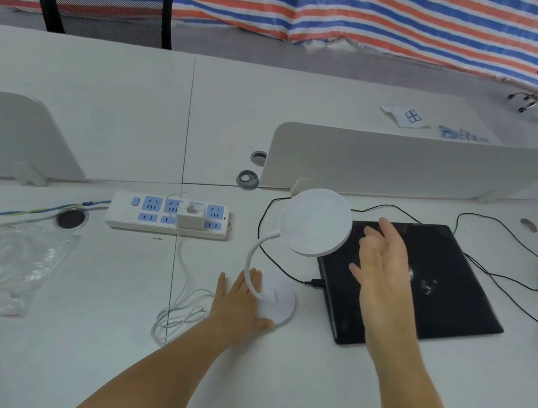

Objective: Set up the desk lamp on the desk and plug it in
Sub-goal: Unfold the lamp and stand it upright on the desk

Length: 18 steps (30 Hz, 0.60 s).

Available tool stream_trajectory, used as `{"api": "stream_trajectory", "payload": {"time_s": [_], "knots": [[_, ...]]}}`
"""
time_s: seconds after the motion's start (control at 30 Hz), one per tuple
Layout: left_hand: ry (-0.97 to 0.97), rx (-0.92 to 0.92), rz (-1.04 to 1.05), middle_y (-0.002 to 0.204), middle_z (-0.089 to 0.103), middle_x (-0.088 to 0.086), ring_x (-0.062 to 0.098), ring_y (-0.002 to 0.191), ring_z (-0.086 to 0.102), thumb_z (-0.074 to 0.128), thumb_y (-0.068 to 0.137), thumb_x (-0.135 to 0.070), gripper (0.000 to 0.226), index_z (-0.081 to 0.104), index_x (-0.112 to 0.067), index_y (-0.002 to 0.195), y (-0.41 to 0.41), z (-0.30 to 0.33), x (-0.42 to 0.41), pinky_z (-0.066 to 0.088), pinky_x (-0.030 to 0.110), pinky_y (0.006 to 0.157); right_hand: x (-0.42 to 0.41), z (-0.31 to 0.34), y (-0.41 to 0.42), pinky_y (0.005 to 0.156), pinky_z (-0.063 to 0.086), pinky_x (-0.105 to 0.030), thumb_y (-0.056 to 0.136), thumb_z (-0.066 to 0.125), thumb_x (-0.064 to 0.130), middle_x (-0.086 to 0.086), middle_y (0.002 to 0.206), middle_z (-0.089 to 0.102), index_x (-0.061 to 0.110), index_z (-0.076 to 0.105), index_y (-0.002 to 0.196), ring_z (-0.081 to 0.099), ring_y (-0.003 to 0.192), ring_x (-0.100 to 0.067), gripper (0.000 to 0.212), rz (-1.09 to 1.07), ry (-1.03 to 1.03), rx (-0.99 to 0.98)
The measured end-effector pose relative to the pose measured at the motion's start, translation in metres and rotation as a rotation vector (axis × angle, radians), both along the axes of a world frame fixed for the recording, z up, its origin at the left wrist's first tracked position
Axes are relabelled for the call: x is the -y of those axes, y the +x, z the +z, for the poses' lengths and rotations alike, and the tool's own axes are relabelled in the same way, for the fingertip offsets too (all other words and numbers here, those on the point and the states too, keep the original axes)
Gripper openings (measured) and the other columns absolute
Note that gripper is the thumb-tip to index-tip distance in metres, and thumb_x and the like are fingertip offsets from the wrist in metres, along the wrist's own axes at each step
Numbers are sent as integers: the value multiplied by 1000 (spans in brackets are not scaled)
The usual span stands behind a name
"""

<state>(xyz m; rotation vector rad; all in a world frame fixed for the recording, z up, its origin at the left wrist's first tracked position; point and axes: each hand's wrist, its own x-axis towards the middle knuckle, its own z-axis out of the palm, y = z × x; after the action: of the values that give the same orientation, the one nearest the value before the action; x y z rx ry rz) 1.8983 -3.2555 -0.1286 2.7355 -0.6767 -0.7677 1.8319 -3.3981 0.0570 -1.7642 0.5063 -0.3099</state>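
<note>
The left hand [240, 298] is laid flat, fingers spread, on the lamp base [276, 300]; nothing is grasped. The right hand [381, 264] is held released beside the lamp head [316, 222]. The lamp's white adapter [188, 218] is seated in the power strip [169, 215] on the counter [70, 331].

One head-worn wide-angle camera looks forward and steeply down from above the near edge of the white table [70, 331]. Both forearms enter from the bottom edge, close to the lens. Its top edge takes in the striped red, white and blue tarpaulin wall [323, 7] beyond. Straight edges bow outward.
</note>
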Motion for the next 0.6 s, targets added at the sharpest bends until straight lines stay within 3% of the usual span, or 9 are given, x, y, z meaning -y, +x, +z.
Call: {"api": "stream_trajectory", "payload": {"time_s": [0.1, 0.17, 0.27, 0.43, 0.6], "knots": [[7, 14, 1, 160, -7, 1, 16, 147, -11, 44, 86, -58, 93, -9, -13, 148, 0, 1, 0, -9, 50, 119, -8, -2, 12, 99, 50, -39, 91, 41, 53, 12, 126, 52, 30, 30, 144, 54, 113, -6, 59, 10, 73, 14], [-3, 16, 10, 160, -7, 0, 15, 147, -10, 45, 86, -57, 93, -9, -13, 149, -1, 1, 0, -9, 49, 118, -17, 3, 24, 75, 58, -23, 100, 35, 41, 13, 120, 51, 26, 37, 140, 56, 105, -11, 43, 44, -1, 12], [-15, 5, 21, 160, -7, 0, 15, 147, -10, 47, 86, -56, 94, -8, -13, 149, -1, 2, 0, -10, 49, 118, -23, 3, 37, 48, 49, -12, 101, 32, 34, 0, 119, 54, 18, 45, 135, 59, 91, -19, 40, 53, -88, -5], [-1, 14, 16, 160, -7, 0, 15, 147, -10, 46, 85, -61, 96, -8, -13, 148, 0, -3, 1, -8, 50, 118, -15, 0, 50, 44, 47, -20, 102, 30, 28, -8, 113, 58, 15, 56, 120, 59, 45, -9, 34, 19, -38, -38], [-17, 4, 41, 160, -7, 0, 15, 147, -11, 47, 85, -58, 96, -8, -12, 148, 0, -5, 6, -8, 50, 119, -11, -2, 58, 40, 44, -18, 102, 31, 25, -13, 111, 58, 14, 57, 109, 56, 53, -15, 28, 23, -29, -30]]}}
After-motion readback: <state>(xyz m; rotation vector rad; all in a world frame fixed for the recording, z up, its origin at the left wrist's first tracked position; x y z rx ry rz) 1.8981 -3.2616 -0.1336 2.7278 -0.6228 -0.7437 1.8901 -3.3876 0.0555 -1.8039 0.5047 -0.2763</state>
